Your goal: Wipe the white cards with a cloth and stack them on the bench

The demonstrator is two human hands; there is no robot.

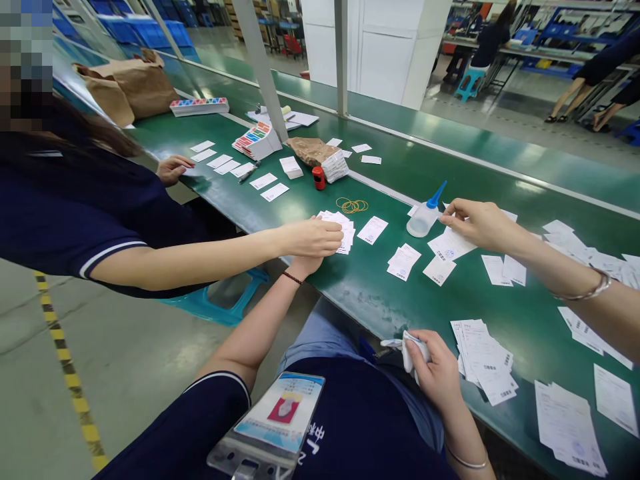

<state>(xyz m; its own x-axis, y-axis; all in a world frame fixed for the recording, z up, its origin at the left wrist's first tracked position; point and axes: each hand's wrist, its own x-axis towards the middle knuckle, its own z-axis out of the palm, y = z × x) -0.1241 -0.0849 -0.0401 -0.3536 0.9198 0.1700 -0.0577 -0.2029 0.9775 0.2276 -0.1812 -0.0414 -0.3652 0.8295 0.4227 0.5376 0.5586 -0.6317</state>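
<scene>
My left hand (308, 265), with a beaded bracelet at the wrist, is at the table edge. A co-worker's hand (313, 237) crosses over it and hides my fingers. Just beyond both hands lies a small pile of printed white cards (346, 241). In my lap by the table edge, my right hand (437, 370) pinches a crumpled white cloth (409, 352). Another person's hand (475, 219) reaches in from the right over printed cards (453, 245), beside a squeeze bottle (424, 219) with a blue nozzle.
Cards in stacks (484, 360) and loose spreads cover the right side of the green table (370, 300). Rubber bands (352, 205), a red stamp (319, 178) and a paper-wrapped bundle (336, 165) lie farther back. Metal posts (341, 60) rise behind. A blue stool (225, 300) stands left.
</scene>
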